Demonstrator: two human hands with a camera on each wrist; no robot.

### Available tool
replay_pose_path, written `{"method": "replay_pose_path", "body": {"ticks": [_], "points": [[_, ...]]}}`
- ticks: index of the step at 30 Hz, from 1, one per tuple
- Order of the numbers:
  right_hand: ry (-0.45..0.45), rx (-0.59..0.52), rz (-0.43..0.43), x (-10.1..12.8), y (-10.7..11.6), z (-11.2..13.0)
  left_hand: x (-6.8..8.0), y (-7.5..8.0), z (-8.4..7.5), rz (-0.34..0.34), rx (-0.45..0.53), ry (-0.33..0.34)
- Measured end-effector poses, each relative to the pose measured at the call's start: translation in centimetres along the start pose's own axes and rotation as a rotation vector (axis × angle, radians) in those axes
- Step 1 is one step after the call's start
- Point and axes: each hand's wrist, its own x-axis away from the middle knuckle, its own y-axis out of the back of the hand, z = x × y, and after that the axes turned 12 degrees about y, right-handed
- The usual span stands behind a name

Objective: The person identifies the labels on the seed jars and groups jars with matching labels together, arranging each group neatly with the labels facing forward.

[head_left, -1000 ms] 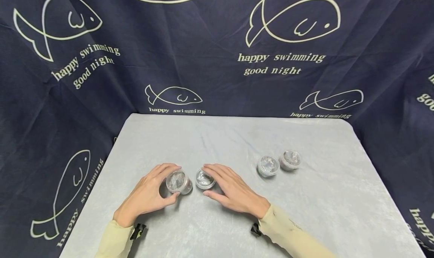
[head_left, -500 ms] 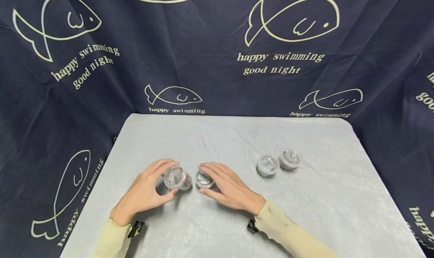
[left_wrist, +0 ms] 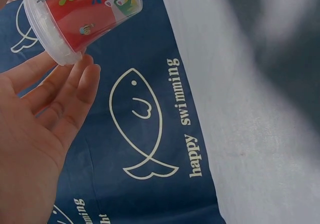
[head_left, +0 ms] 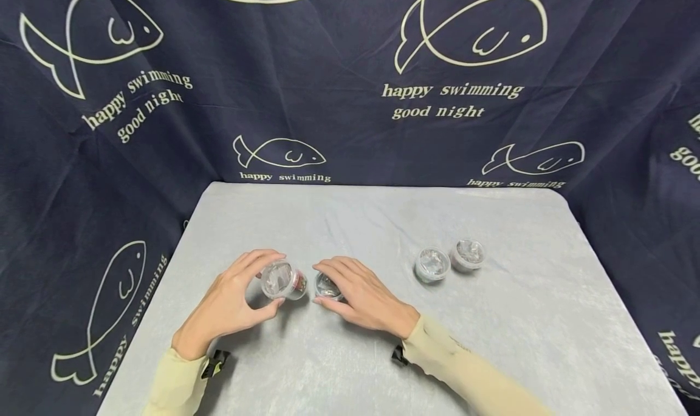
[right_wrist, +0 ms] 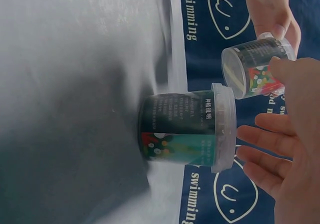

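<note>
My left hand (head_left: 229,294) pinches a clear lidded plastic tub (head_left: 277,279) at its lid rim, between thumb and fingers. The tub is tilted and raised, and its red printed label faces the table side in the left wrist view. Just right of it, a second lidded tub (right_wrist: 185,126) with a dark green printed label stands upright on the table. Over this standing tub, my right hand (head_left: 363,294) spreads its thumb and fingers around the lid, which they partly hide in the head view. In the right wrist view its fairly straight fingertips lie right at the lid's edge.
Two more lidded clear tubs, one (head_left: 432,265) slightly nearer and one (head_left: 468,255) beside it, stand to the right on the pale grey table (head_left: 492,343). A dark blue fish-print curtain (head_left: 350,100) surrounds the table's back and sides.
My left hand has lifted its tub a little up and left, tilting it further so more red label shows. My right hand has shifted slightly left, over the standing tub.
</note>
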Motion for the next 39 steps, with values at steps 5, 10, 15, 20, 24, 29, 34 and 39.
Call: {"method": "replay_pose_path", "body": {"ticks": [5,10,15,20,24,29,34,39], "points": [[0.012,0.011,0.007,-0.6,0.0,-0.1,-0.1,0.3,-0.1,0.003,0.007,0.003],[0.034,0.024,0.008,-1.1,-0.1,-0.2,-0.3,0.5,0.0,-0.005,0.02,-0.011],[0.042,0.036,0.007,-1.7,-0.2,-0.3,-0.4,0.7,-0.1,-0.013,0.039,-0.028],[0.03,0.037,0.008,-2.1,-0.4,-0.5,-0.5,0.8,-0.1,-0.017,0.05,-0.029],[0.032,0.021,0.006,-2.4,-0.5,-0.4,-0.6,0.9,-0.1,-0.022,0.06,-0.036],[0.023,-0.011,0.008,-2.7,-0.5,-0.3,-0.6,0.9,-0.2,-0.034,0.084,-0.058],[0.021,-0.029,-0.001,-2.9,-0.6,-0.1,-0.7,0.9,-0.3,-0.035,0.093,-0.062],[0.028,-0.048,-0.017,-3.0,-0.7,0.0,-0.7,0.9,-0.4,-0.032,0.101,-0.064]]}}
